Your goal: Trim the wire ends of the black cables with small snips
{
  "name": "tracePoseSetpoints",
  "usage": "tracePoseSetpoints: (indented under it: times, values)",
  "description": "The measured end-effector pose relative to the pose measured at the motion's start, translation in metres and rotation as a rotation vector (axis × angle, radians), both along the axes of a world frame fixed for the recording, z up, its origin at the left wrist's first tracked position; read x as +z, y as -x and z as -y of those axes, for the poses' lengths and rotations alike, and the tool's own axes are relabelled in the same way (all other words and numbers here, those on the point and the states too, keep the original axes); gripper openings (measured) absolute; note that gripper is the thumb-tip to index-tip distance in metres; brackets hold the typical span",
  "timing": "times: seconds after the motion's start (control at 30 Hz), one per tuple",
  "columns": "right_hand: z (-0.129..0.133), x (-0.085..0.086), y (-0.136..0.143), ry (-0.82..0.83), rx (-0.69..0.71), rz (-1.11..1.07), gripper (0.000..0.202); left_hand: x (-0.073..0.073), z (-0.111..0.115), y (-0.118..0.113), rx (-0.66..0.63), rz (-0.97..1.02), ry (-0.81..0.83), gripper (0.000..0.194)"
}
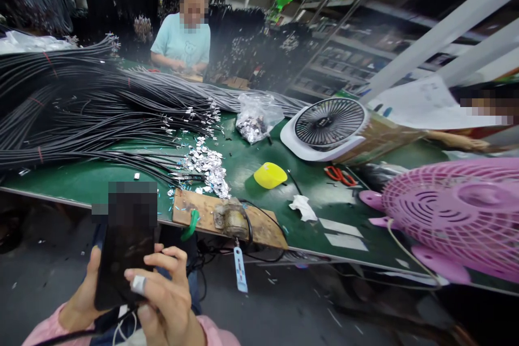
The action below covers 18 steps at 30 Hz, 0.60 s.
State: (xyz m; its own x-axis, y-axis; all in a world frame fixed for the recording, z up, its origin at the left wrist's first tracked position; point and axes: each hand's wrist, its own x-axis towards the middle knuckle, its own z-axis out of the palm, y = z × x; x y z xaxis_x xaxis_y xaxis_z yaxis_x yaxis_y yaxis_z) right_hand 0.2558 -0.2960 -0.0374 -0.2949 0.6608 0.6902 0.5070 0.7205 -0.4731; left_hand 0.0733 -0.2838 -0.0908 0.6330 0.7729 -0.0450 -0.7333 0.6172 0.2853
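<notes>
My left hand is wrapped round a dark smartphone, held upright below the bench's front edge; the upper screen is pixelated. My right hand is in front of the phone's lower right side, fingers bent and apart, one fingertip at the screen. A white wrapping covers part of one finger. A black cable runs below the phone. Just beyond, a wooden board on the bench edge carries a small metal device, a green clamp and a hanging light-blue tag.
Black cable bundles cover the green bench at left, beside foil scraps. A plastic bag, yellow cup, white fan, red-handled scissors and pink fan stand rightward. Co-workers sit opposite and at far right.
</notes>
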Motion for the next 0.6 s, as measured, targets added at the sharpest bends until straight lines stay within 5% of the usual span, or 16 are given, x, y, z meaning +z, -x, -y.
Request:
tracePoseSetpoints:
  times: [0.17, 0.33, 0.6]
  values:
    - [0.005, -0.008, 0.0, 0.0, -0.073, -0.092, 0.029, 0.029, -0.003, -0.006, -0.006, -0.057, -0.046, 0.084]
    - [0.004, -0.011, -0.004, 0.01, -0.134, -0.142, 0.03, 0.048, -0.001, -0.007, 0.039, -0.112, -0.044, 0.065]
    - [0.006, -0.012, -0.008, 0.03, -0.176, -0.173, 0.026, 0.028, 0.0, -0.005, 0.085, -0.174, 0.006, 0.07]
